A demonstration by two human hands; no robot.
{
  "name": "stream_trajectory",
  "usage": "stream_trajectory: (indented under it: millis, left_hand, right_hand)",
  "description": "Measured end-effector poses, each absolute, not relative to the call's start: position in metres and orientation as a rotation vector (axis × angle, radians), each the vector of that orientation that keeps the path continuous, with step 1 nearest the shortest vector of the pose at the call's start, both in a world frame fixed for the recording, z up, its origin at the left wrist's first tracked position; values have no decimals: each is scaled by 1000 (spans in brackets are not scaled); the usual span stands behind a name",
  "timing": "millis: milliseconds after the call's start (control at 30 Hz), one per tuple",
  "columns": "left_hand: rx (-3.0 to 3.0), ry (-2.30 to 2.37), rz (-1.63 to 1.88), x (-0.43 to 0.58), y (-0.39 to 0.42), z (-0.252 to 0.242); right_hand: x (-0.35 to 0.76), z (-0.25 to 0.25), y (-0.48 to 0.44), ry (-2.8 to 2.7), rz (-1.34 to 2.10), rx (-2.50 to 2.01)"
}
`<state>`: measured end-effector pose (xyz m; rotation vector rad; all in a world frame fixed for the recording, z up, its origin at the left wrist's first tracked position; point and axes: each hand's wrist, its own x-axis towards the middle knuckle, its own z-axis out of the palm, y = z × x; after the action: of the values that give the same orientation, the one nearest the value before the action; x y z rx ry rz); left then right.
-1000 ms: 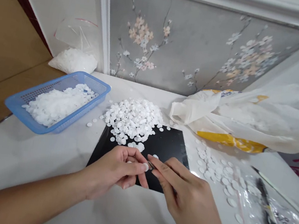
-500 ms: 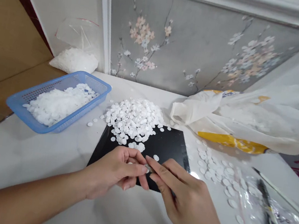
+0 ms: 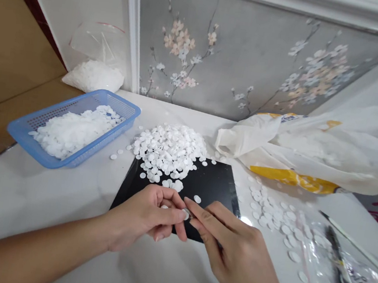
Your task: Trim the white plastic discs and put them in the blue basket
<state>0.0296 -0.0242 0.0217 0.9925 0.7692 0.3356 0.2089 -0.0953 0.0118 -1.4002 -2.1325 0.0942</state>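
Observation:
My left hand (image 3: 145,217) pinches a small white disc (image 3: 185,214) between thumb and forefinger over the near edge of a black sheet (image 3: 209,182). My right hand (image 3: 230,250) is closed round thin metal tweezers (image 3: 190,214) whose tip meets that disc. A heap of white discs (image 3: 168,150) lies on the sheet's far left corner, and one loose disc (image 3: 197,199) sits just beyond my fingertips.
A blue basket (image 3: 25,130) of white discs stands at the left, a clear bag (image 3: 93,74) of discs behind it. A white and yellow plastic bag (image 3: 314,150) lies at the right. Scattered discs (image 3: 277,217) and black pens (image 3: 340,266) in clear wrap lie at the near right.
My right hand has shifted slightly left toward my left hand, so the tweezers' tip now lies against the disc. The left hand has hardly moved.

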Motion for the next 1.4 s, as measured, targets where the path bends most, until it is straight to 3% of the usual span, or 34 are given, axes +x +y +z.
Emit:
stream_trajectory:
  millis: [200,300,400,533,767,1067,1267,1400]
  left_hand:
    - [968,784,347,30,-24,24]
    - [933,772,355,30,-25,24]
    - [870,795,377,29,-24,25]
    - [870,813,387,29,-22,26]
    - [920,852,369,30,-19,27]
    - [1015,962,382,30,-18,20]
    - [1179,926,357,33,-19,10]
    - [1307,904,341,35,-23,12]
  right_hand:
    - [210,16,-92,-2049,101,-1566]
    - [214,24,-92,-2167,227,-1426]
    - [228,31,-90,-2261,141,-1337]
    - [252,29,-79,-2016,43,-1664]
    - [251,-2,-53,-1917,553,-1793]
    - [238,-7,-53,-1925,528,-1759]
    - [229,7,-64,-1674,1124,-1608]
    - [216,10,-72,-1627,1275,-1528]
